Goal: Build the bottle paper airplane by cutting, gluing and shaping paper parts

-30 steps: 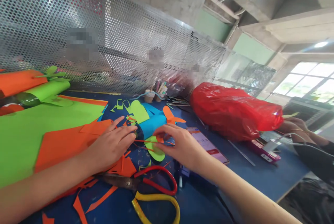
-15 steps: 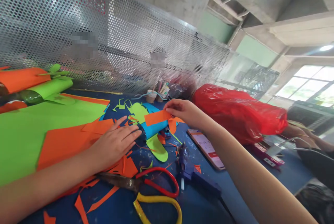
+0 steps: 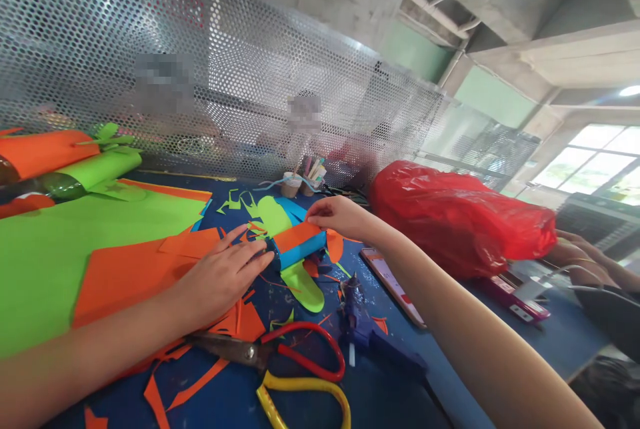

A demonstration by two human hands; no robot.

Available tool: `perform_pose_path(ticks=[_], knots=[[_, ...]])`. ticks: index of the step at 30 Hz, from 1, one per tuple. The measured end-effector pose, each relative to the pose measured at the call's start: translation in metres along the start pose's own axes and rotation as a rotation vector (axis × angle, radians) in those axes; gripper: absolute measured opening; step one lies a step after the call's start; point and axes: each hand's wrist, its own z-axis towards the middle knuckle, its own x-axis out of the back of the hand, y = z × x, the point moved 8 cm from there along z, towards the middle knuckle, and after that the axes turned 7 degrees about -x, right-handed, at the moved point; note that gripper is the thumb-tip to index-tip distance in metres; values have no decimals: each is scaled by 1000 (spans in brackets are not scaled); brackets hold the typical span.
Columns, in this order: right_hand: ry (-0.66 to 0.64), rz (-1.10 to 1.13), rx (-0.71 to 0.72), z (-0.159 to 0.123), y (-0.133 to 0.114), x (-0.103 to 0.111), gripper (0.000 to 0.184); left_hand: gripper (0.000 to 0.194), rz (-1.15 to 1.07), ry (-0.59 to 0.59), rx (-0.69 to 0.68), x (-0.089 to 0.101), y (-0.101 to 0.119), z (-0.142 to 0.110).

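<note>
Roll: on surface, just right of left hand | left hand: fingers loosely spread at roll's dark end | right hand: pinching strip over roll.

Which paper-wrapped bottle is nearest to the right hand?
The blue-wrapped bottle, just below the right hand; the orange-wrapped bottle and green-wrapped bottle lie far left.

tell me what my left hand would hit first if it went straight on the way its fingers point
Likely the dark end of the blue-wrapped tube, right beside the left hand; depth is unclear, so they may already touch.
</note>
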Motion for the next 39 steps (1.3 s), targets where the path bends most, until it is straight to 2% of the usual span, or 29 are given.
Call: perform_pose_path(ticks=[24, 39], knots=[[39, -134, 15, 0, -2, -7, 15, 34, -36, -8, -19, 0, 4, 5], [250, -366, 71, -20, -16, -20, 16, 34, -31, 2, -24, -3, 2, 5]])
